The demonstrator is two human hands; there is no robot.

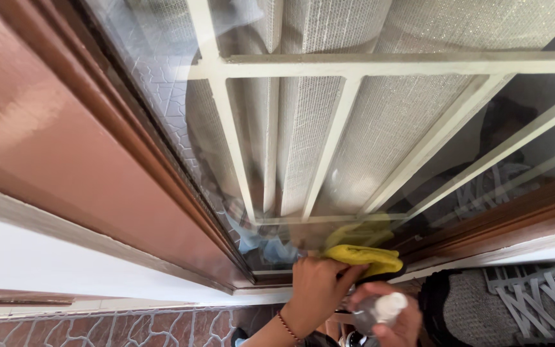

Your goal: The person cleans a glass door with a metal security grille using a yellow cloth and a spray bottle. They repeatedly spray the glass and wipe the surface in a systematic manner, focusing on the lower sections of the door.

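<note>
I see my left hand [316, 283] pressing a yellow cloth [364, 257] against the bottom corner of the window glass [329, 160], right where the pane meets the brown wooden frame [162, 167]. The fingers are closed over the near edge of the cloth, bunching it, so the grip is a loose clench holding fabric. My right hand [390, 321] sits just below, wrapped around a small clear spray bottle [377, 311] with a white cap; the fist is closed on its body.

The cloth looks soft, light and limp to me. It folds wherever I pinch it, so I judge that a bunched handful under the palm is the best hold, with flat fingers spreading the pressure. The bottle looks light, rigid and smooth, possibly slick if wet; a hold around the middle seems safest. The glass is hard and breakable, with 1 white grille [354, 64] behind it, so moderate pressure suits it.
</note>
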